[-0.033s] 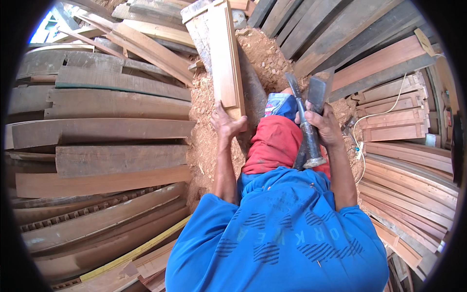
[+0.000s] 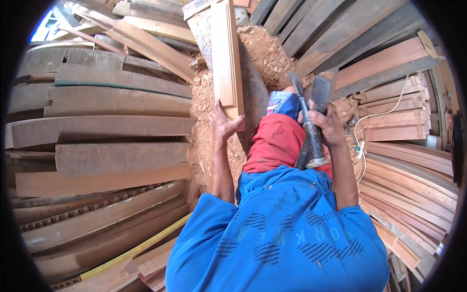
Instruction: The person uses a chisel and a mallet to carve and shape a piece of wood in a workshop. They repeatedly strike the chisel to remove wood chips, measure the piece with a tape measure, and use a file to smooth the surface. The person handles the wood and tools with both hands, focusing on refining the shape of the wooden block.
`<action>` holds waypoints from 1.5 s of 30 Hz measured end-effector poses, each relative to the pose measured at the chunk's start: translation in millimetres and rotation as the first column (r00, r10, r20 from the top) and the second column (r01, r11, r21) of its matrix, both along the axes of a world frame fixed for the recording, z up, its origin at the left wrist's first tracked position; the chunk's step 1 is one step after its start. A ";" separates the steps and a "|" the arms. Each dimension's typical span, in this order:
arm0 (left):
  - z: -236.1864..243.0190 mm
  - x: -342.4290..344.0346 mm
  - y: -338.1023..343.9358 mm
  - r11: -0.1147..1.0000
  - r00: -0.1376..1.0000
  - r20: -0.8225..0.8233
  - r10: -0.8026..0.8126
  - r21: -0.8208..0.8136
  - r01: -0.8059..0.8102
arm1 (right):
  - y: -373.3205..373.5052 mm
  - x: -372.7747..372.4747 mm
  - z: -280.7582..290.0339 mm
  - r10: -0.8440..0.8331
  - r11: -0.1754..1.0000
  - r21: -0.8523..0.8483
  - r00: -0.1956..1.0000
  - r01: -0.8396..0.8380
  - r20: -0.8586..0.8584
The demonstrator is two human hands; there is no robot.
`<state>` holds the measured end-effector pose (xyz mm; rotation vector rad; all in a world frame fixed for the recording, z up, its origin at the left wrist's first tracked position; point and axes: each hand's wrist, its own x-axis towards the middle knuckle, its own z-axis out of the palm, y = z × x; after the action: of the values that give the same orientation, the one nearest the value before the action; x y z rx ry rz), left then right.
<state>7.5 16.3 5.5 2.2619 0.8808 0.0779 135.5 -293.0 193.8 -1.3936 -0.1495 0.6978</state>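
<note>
A long, pale wooden board (image 2: 224,58) with a stepped, grooved edge lies on a worn grey beam (image 2: 252,82), pointing away from me. At its near end, my left hand (image 2: 226,122) grips it, thumb on the right side and fingers on the left. My right hand (image 2: 327,125) is closed around two dark tools above my red-clad leg. One is a chisel (image 2: 312,138), its blade pointing away and its ringed handle end toward me. The other tool (image 2: 320,90) has a broad, dark, blocky head; its exact kind is unclear.
Wood shavings (image 2: 265,51) cover the ground around the beam. Stacked planks (image 2: 121,131) line the left side, and dark boards (image 2: 335,29) lean at the far right. A pale cord (image 2: 384,113) runs past reddish framed panels (image 2: 396,119) on the right.
The view has shifted very slightly. Both hands keep their grips, and the board and tools stay in nearly the same places.
</note>
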 end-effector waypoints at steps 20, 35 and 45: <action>5.3 -26.7 48.8 0.795 0.940 0.334 0.077 -0.590 0.145 | 45.0 15.1 -18.7 0.033 0.999 -0.018 0.997 -0.035 -0.073; -26.6 -40.8 56.9 0.628 0.866 0.035 0.499 -0.703 -0.334 | 38.1 11.1 -13.7 0.030 0.997 -0.064 1.000 -0.031 -0.008; 42.5 79.7 13.3 0.994 0.995 -0.078 0.070 0.089 -0.063 | 26.1 9.0 -13.3 0.044 0.996 -0.083 0.999 -0.044 0.005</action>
<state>87.2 29.6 48.1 2.3296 1.0130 0.0561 144.5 -267.0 180.5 -1.4757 -0.1587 0.7426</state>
